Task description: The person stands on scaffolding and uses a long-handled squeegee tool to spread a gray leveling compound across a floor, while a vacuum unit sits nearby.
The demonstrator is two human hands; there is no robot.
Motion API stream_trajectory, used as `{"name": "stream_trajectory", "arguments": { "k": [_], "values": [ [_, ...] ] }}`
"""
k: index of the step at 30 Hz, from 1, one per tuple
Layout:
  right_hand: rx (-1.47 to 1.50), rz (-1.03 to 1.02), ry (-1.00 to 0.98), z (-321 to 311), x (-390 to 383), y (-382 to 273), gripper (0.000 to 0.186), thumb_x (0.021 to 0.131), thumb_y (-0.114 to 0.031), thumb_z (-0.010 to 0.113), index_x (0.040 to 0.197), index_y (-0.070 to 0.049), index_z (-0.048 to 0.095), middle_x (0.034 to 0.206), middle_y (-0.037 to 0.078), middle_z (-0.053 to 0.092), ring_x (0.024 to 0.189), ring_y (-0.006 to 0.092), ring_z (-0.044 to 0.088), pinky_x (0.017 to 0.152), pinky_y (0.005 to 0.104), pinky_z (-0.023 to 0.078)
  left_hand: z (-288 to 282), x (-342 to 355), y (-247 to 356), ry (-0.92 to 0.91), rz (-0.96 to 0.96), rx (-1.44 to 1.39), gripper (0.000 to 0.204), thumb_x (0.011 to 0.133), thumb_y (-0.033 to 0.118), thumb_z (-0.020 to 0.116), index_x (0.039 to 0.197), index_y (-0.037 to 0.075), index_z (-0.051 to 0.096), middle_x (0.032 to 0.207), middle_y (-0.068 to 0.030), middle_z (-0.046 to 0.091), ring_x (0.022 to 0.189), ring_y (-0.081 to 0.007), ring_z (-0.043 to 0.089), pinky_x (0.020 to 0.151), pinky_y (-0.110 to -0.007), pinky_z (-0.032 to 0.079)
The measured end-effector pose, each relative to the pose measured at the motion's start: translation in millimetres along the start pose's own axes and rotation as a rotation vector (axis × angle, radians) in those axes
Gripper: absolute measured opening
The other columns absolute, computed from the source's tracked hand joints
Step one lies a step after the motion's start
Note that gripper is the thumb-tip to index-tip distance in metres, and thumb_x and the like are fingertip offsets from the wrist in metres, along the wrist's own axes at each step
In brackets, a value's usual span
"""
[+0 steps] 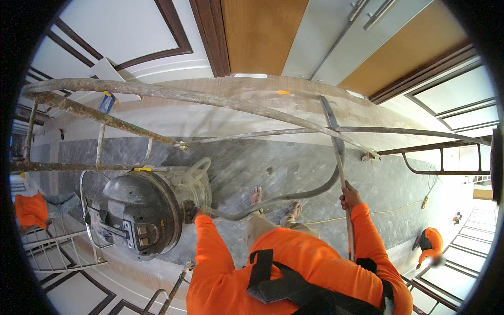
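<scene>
A large dusty shop vacuum (137,212) with a black domed lid stands on the floor to my left. My left hand (196,212) is closed at the end of its grey hose (273,201), where the hose meets the vacuum; its fingers are partly hidden. The hose curves across the floor to the right and up toward a long metal pole (341,167). My right hand (350,196) is wrapped round this pole, which points away from me. How hose and pole join is hard to make out.
Paint-spattered scaffold tubes (210,100) cross in front of me. A yellow cord (378,212) runs over the dusty grey floor (236,157). One person in orange (432,242) is at the right, another (31,211) at the far left. Doors (262,37) line the far wall.
</scene>
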State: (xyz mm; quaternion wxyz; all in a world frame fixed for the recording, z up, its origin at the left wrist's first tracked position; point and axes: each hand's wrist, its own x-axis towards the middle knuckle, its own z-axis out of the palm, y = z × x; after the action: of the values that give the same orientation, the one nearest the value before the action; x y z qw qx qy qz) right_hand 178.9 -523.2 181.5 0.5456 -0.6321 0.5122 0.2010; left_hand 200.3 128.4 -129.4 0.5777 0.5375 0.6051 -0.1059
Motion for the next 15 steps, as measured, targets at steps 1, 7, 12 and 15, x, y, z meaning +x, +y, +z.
{"name": "stream_trajectory", "arguments": {
  "k": [1, 7, 12, 15],
  "values": [
    [0.023, 0.0, -0.025, 3, 4, -3, 0.055, 0.101, -0.034, 0.053, 0.152, -0.033, 0.033, 0.065, 0.003, 0.048, 0.045, 0.0124, 0.044, 0.039, 0.03, 0.042, -3, 4, -3, 0.001, 0.007, 0.007, 0.095, 0.087, 0.073, 0.047, 0.13, -0.012, 0.051, 0.127, -0.0196, 0.062, 0.114, -0.0316, 0.062, 0.092, -0.041, 0.051],
    [0.001, -0.014, -0.098, 13, 3, -23, 0.056, 0.101, -0.033, 0.054, 0.152, -0.034, 0.032, 0.065, 0.002, 0.048, 0.045, 0.013, 0.044, 0.039, 0.0309, 0.042, -17, 5, -15, 0.132, 0.095, 0.438, 0.094, 0.086, 0.072, 0.048, 0.136, -0.009, 0.047, 0.137, -0.0232, 0.052, 0.126, -0.0336, 0.051, 0.101, -0.042, 0.043],
    [0.013, -0.006, -0.132, 11, 5, -14, 0.053, 0.1, -0.031, 0.055, 0.15, -0.036, 0.037, 0.063, 0.002, 0.049, 0.045, 0.0143, 0.044, 0.04, 0.0339, 0.042, 26, -46, -38, 0.27, 0.378, 1.268, 0.094, 0.086, 0.07, 0.049, 0.141, -0.006, 0.043, 0.145, -0.0263, 0.043, 0.135, -0.0353, 0.042, 0.109, -0.044, 0.037],
    [-0.022, -0.03, -0.134, 17, 9, -13, 0.052, 0.099, -0.029, 0.056, 0.148, -0.038, 0.04, 0.062, 0.003, 0.051, 0.043, 0.0153, 0.046, 0.039, 0.0353, 0.041, 47, -86, -59, 0.084, 0.468, 1.424, 0.095, 0.085, 0.069, 0.049, 0.143, -0.005, 0.041, 0.149, -0.0281, 0.038, 0.141, -0.0363, 0.037, 0.114, -0.045, 0.033]
  ]
}}
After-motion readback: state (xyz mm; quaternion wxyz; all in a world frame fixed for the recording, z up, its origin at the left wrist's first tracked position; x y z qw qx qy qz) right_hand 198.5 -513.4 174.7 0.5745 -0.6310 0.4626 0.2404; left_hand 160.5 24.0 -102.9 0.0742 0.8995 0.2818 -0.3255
